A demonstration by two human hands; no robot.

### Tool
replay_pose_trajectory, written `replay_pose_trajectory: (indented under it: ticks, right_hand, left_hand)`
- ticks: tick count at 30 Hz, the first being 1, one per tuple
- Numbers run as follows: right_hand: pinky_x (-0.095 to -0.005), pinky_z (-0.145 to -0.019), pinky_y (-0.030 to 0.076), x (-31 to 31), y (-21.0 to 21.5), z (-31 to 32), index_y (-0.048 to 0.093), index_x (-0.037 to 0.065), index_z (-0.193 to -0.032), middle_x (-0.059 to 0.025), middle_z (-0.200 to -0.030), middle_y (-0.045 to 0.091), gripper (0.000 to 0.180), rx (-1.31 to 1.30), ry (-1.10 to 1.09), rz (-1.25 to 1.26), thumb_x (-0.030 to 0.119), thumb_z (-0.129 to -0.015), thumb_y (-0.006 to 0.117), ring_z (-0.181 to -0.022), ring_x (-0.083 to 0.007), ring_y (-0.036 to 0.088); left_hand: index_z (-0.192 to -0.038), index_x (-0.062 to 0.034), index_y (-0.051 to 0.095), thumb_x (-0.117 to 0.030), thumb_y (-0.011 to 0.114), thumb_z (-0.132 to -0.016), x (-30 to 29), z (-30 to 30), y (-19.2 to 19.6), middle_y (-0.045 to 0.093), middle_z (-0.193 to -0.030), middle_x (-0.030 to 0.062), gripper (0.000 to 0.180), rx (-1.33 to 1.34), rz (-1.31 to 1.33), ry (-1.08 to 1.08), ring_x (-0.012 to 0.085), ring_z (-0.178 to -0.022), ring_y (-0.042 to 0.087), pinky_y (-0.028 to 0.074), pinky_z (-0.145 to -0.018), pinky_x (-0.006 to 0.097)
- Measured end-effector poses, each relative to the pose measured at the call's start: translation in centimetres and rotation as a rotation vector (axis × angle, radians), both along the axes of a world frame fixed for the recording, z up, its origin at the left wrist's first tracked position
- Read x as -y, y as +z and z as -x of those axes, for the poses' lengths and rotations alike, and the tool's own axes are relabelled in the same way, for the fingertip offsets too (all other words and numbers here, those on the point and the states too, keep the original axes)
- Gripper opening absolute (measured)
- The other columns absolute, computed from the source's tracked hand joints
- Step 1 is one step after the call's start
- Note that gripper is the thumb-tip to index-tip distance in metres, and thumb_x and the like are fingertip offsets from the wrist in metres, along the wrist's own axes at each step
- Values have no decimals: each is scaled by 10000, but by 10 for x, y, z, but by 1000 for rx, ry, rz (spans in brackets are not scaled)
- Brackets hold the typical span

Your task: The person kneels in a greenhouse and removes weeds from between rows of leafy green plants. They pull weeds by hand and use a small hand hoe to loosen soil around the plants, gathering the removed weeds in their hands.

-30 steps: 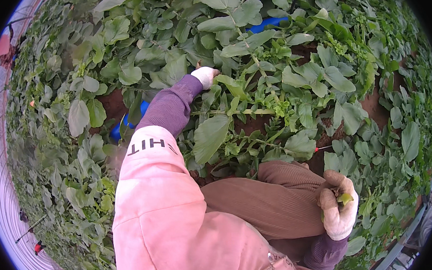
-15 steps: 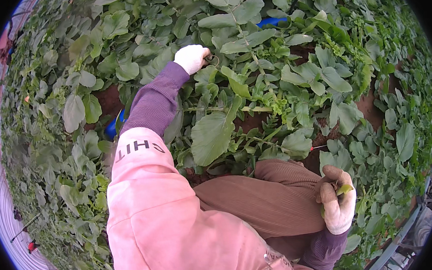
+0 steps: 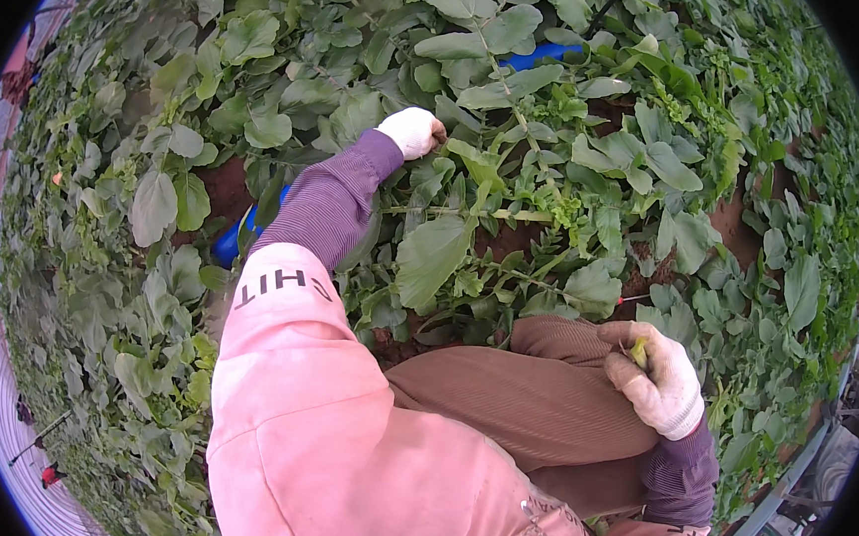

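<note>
Green leafy plants (image 3: 504,193) cover the ground on all sides, with patches of reddish-brown soil (image 3: 735,222) showing between them. The person's left hand (image 3: 414,132), in a white glove at the end of a purple sleeve (image 3: 330,200), reaches forward into the foliage with its fingers curled in among the leaves; what they grip cannot be told. The right hand (image 3: 656,377), also gloved in white, rests on the brown trouser knee (image 3: 519,401) near the lower right, its fingers closed around a small green sprig (image 3: 640,353). A blue pipe (image 3: 534,56) runs under the leaves beyond the left hand. A pink vest (image 3: 332,434) fills the foreground.
</note>
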State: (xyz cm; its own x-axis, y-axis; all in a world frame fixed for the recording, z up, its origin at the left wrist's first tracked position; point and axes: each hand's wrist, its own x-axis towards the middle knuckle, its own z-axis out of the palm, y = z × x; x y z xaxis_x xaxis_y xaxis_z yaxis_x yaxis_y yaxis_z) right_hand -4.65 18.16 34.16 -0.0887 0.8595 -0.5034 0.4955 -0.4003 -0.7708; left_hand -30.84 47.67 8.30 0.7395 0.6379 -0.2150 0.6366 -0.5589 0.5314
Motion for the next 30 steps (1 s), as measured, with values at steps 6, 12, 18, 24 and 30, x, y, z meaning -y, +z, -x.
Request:
replay_pose_trajectory:
  ticks: [6,12,18,24,30]
  right_hand:
    - [-329,-664,488,7,-3,-1,573,30,-987,-137,-830,611,255,169,84,-270,103,-750,635,-747,-301,616]
    - [-342,-641,487,8,-2,-7,579,50,-991,-127,-811,607,273,144,131,-241,102,-732,647,-731,-308,611]
    - [-358,-599,475,3,-2,-8,582,68,-991,-110,-756,583,288,115,187,-273,103,-715,656,-684,-305,592]
    - [-358,-588,467,4,-4,-15,575,65,-988,-106,-737,576,291,77,181,-287,102,-712,658,-678,-301,584]
    - [-357,-594,468,3,-6,-17,565,47,-993,-112,-750,584,306,21,181,-302,80,-705,662,-674,-299,585]
  left_hand:
    - [-1278,-166,438,-392,580,-756,-24,-38,-76,518,-1250,100,586,-270,392,105,276,-1131,507,387,-924,393]
    - [-1284,-86,455,-369,622,-726,-41,-26,-77,525,-1247,120,648,-281,455,70,260,-1106,521,404,-923,330]
    - [-789,-40,672,-446,547,-748,-44,-47,-82,632,-834,194,427,-427,4,-236,332,-855,593,462,-777,389]
    - [-995,-7,609,-362,552,-755,-36,-35,-68,623,-955,193,433,-219,59,-140,323,-904,585,441,-799,380]
    - [-1050,-31,584,-198,582,-778,-40,3,-19,607,-837,27,319,2,674,239,111,-726,548,478,-641,282]
